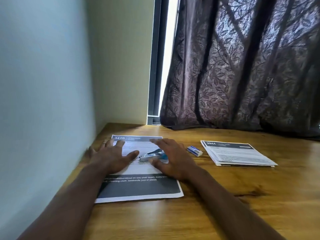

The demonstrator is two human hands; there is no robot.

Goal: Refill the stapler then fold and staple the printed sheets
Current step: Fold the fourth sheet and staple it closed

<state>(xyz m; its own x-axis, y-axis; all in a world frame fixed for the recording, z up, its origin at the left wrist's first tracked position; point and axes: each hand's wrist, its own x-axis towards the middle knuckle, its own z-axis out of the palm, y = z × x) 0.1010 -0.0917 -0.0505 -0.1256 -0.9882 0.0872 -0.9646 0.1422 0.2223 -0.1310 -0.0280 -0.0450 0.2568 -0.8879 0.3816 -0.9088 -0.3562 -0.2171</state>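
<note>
We can read "3410" in white at the upper left corner of the printed sheet left of the frame's centre, part of a white line ending "bookends (out of place)" on its dark lower band, and "2944" heading the folded sheets at right.

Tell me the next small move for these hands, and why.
Probably close the right hand on the stapler and lift it. It lies on the printed sheet between both open hands, held by neither, and the small staple box sits unopened to the right, so refilling seems not yet begun.
</note>
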